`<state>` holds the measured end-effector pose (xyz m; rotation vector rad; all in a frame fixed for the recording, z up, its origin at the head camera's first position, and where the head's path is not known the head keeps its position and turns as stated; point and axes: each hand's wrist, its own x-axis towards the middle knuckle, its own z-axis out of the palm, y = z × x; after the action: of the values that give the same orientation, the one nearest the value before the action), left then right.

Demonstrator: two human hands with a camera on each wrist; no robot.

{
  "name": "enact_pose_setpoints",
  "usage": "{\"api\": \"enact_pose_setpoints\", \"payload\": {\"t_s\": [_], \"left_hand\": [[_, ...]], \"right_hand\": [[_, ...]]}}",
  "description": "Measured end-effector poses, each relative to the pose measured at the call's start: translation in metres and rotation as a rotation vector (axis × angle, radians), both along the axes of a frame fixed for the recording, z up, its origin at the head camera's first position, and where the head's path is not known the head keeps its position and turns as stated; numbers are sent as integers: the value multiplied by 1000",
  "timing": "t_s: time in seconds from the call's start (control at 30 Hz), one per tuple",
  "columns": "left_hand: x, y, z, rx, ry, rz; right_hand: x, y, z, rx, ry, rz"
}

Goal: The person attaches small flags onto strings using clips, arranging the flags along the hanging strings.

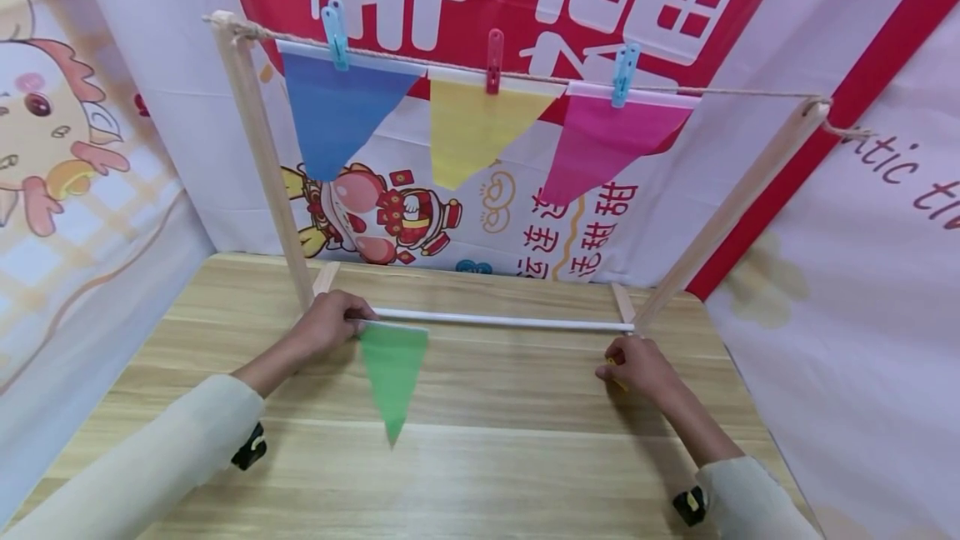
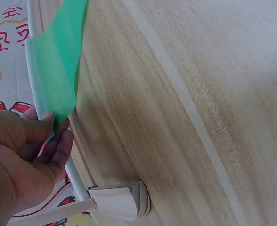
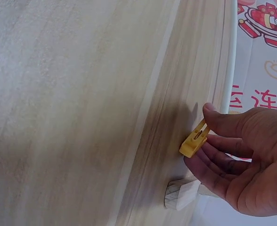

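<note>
A green triangular pennant [image 1: 394, 373] hangs point down from my left hand [image 1: 334, 322], which pinches it by an upper corner. In the left wrist view, thumb and fingers meet on the edge of the pennant [image 2: 58, 70]. Over on the right, my right hand [image 1: 639, 367] holds a yellow clothespin [image 3: 194, 141] between thumb and fingers, above the table. Blue [image 1: 337, 107], yellow [image 1: 483, 119] and pink [image 1: 611, 140] pennants hang in a row on a string [image 1: 750, 92], held by two light blue clothespins [image 1: 336, 33] and a red clothespin [image 1: 493, 61].
The string runs between two wooden posts [image 1: 262, 148] with wooden feet [image 1: 622, 302]. A white rod [image 1: 502, 321] joins the posts low down, behind my hands. Under it all lies a wood-grain table [image 1: 480, 473], with printed cloth [image 1: 825, 290] behind and at the sides.
</note>
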<state>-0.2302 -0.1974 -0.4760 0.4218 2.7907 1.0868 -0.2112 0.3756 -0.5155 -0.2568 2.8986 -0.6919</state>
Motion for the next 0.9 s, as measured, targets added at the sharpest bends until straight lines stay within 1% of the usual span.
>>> {"api": "enact_pose_setpoints", "payload": {"t_s": [0.13, 0.17, 0.2, 0.3, 0.4, 0.43, 0.47, 0.53, 0.6, 0.63, 0.67, 0.7, 0.77, 0.83, 0.9], "left_hand": [[-2, 1, 2, 16, -6, -3], [-2, 2, 3, 19, -7, -1], [-3, 3, 4, 24, -9, 3], [-4, 4, 6, 39, -8, 15], [-5, 4, 7, 69, -16, 24], [-5, 4, 7, 80, -23, 30], [-6, 4, 8, 93, -29, 35], [-6, 5, 10, 114, -42, 41], [-5, 6, 12, 131, -52, 47], [-5, 7, 14, 137, -52, 47], [-5, 8, 15, 142, -50, 47], [-4, 9, 16, 143, -48, 45], [-3, 11, 20, 147, -43, 40], [-3, 13, 23, 142, -26, 42], [-3, 15, 26, 135, -5, 40]], "right_hand": [[-28, 32, -49, 8, 40, 26], [-31, 33, -52, 15, 36, 26], [-36, 37, -59, 16, 50, 33], [-40, 40, -62, 4, 76, 64], [-39, 37, -60, -16, 120, 90], [-33, 32, -52, -25, 134, 110], [-31, 30, -48, -34, 138, 120], [-29, 30, -44, -68, 157, 153], [-22, 22, -28, -80, 145, 165], [-17, 17, -17, -85, 122, 163], [-17, 15, -12, -92, 104, 149], [-13, 9, -2, -92, 99, 147], [0, -7, 26, -85, 55, 103], [7, -18, 42, -78, 50, 85], [13, -25, 52, -58, 63, 75]]}}
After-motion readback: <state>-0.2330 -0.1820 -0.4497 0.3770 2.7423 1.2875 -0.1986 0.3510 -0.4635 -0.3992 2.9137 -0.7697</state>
